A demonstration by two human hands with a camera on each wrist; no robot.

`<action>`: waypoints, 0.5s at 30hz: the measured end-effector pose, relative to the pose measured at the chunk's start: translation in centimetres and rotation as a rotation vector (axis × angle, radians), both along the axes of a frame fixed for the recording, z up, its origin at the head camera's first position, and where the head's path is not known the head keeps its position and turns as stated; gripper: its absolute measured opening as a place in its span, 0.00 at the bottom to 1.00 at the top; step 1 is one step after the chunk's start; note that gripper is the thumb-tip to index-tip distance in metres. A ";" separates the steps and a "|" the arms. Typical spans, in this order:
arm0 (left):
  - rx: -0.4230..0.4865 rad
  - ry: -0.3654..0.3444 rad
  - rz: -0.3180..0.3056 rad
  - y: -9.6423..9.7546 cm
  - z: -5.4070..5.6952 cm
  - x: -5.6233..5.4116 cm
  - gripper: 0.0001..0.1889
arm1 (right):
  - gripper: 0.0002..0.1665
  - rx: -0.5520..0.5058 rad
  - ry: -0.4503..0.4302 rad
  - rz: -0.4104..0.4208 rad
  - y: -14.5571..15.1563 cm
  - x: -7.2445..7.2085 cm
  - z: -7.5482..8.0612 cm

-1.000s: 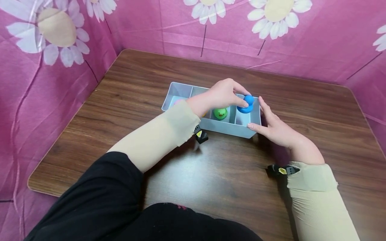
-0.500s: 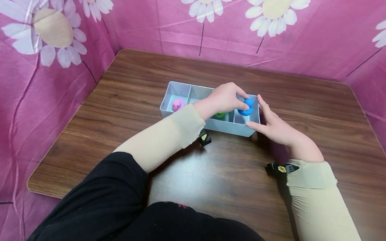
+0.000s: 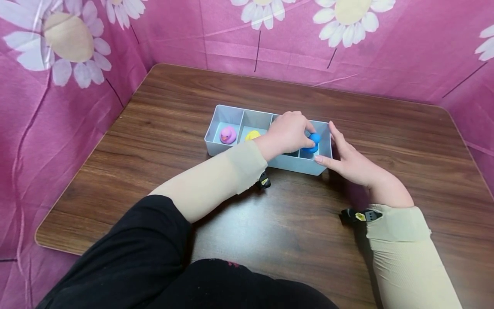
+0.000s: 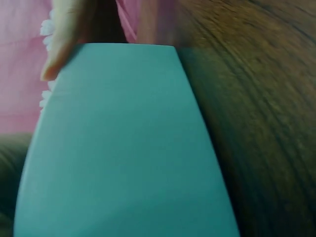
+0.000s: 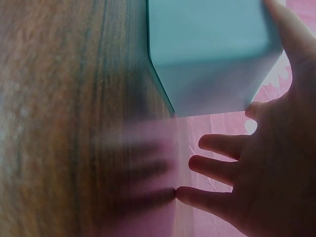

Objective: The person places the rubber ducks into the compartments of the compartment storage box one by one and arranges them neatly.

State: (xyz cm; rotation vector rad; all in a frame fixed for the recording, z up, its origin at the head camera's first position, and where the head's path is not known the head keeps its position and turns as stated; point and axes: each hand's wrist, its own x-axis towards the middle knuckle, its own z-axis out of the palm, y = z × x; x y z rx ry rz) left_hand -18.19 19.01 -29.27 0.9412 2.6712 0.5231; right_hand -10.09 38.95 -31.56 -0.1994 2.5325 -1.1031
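Observation:
A light grey-blue compartment box [image 3: 297, 164] stands on the table, running left to right in the head view. My left hand [image 3: 286, 132] reaches into its rightmost compartment and pinches a blue rubber duck [image 3: 314, 138] between thumb and fingers. Whether that duck touches the compartment floor, I cannot tell. At the box's right end my right hand [image 3: 352, 165] holds it, thumb on the front corner and index finger at the back corner. Its other fingers are spread apart in the right wrist view. The left wrist view is mostly filled by the box's outer wall [image 4: 128, 138].
A purple-pink rubber duck [image 3: 228, 134] sits in the leftmost compartment. Beside it, a yellow duck [image 3: 252, 134] shows partly above my left forearm. The wooden table [image 3: 177, 98] meets a pink cloth [image 3: 293, 56] with daisies behind it and at the sides.
My left hand has lowered the blue duck deeper into the right compartment. The pink and yellow ducks have come into view, while the green duck is now hidden. My right hand stays on the box.

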 end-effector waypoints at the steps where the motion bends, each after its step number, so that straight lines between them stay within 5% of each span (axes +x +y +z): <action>1: -0.014 0.019 -0.004 0.1 -0.1 0.0 0.22 | 0.60 0.000 0.001 0.000 0.0 0.0 0.0; 7: -0.088 0.104 -0.019 0.5 -0.7 0.1 0.21 | 0.60 0.002 0.000 -0.006 0.0 -0.1 -0.1; 15: -0.114 0.073 0.002 0.6 -0.8 0.2 0.20 | 0.61 -0.001 -0.006 -0.009 0.1 -0.2 -0.2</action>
